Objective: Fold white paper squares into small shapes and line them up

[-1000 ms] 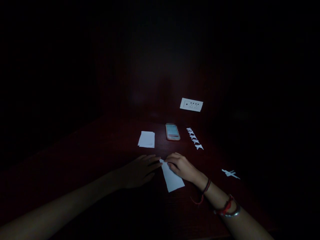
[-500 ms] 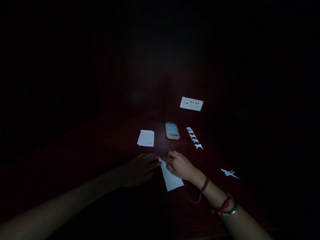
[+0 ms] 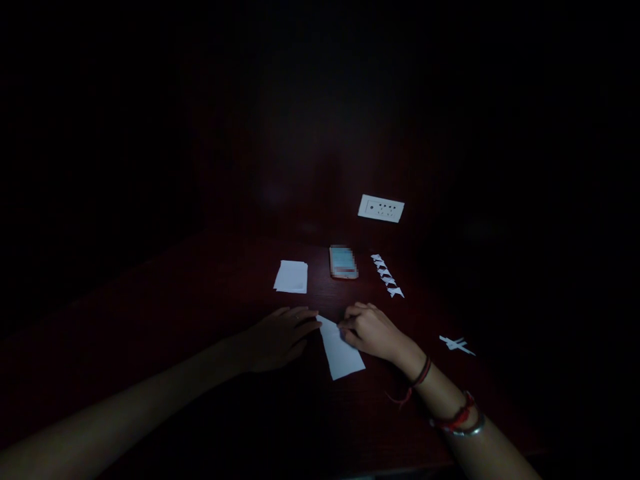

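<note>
A white sheet of paper (image 3: 341,355) lies on the dark table, its upper edge slanting down to the right. My left hand (image 3: 283,340) rests flat at its upper left corner, fingers stretched out and fingertips touching the paper. At the slanted right edge is my right hand (image 3: 373,331), its fingers curled and closed on the paper's edge. That hand hides part of the edge. Red cords and a silver bangle circle my right wrist and forearm.
Beyond my hands lie a stack of white paper (image 3: 291,277), a phone (image 3: 343,261) with a blurred screen, and a row of small folded paper pieces (image 3: 385,274). Thin paper strips (image 3: 457,344) lie at the right. A socket panel (image 3: 381,208) is on the back wall.
My right hand has slid right along the paper's upper edge, away from my left fingertips. My left hand stays at the corner.
</note>
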Motion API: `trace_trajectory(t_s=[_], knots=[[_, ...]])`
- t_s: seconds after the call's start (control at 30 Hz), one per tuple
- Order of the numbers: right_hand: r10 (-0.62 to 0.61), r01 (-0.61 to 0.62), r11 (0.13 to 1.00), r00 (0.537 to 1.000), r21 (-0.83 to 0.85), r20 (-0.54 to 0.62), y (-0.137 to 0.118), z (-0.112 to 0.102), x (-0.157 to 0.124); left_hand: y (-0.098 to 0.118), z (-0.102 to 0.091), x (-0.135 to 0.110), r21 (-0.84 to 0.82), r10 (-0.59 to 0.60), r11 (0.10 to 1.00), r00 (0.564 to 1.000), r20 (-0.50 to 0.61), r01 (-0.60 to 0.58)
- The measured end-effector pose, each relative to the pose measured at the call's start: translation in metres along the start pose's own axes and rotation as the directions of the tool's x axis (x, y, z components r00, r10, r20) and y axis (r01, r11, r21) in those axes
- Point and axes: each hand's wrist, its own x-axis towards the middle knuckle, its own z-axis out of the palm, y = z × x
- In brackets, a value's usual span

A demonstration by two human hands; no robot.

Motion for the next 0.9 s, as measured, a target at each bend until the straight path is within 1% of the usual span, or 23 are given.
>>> trace_trajectory(t_s=[0.17, 0.27, 0.37, 0.5, 0.6, 0.67, 0.77, 0.9], knots=[[-0.009, 0.009, 1.000, 0.998, 0.005, 0.068, 0.001, -0.008, -0.004, -0.002, -0.004, -0.002, 0.001, -0.001, 1.000, 1.000, 0.003, 0.001], [-0.015, 0.015, 1.000, 0.996, 0.007, 0.089, 0.002, -0.009, -0.006, -0.002, -0.006, -0.003, 0.000, 0.010, 1.000, 1.000, -0.011, -0.010], [0.006, -0.006, 1.000, 0.998, 0.006, 0.066, 0.002, -0.009, -0.007, -0.002, -0.007, -0.003, 0.003, 0.024, 1.000, 0.999, -0.027, -0.024], [0.048, -0.048, 0.998, 0.998, 0.029, -0.027, 0.001, -0.007, -0.005, 0.000, -0.007, -0.002, 0.013, 0.031, 0.999, 0.999, -0.035, -0.030], [0.083, -0.071, 0.992, 0.991, 0.107, -0.105, 0.001, 0.000, -0.001, 0.001, -0.003, 0.001, 0.026, 0.051, 0.998, 0.997, -0.052, -0.050], [0.110, -0.086, 0.980, 0.985, 0.179, -0.131, 0.000, 0.007, 0.001, 0.000, 0.001, 0.002, 0.035, 0.076, 0.997, 0.994, -0.073, -0.074], [0.164, -0.124, 0.947, 0.980, 0.295, -0.115, -0.002, 0.016, 0.006, 0.002, 0.002, 0.004, 0.043, 0.107, 0.994, 0.989, -0.103, -0.103], [0.256, -0.200, 0.894, 0.962, 0.401, -0.091, -0.004, 0.022, 0.010, 0.008, -0.006, 0.007, 0.026, 0.119, 0.993, 0.986, -0.118, -0.117]])
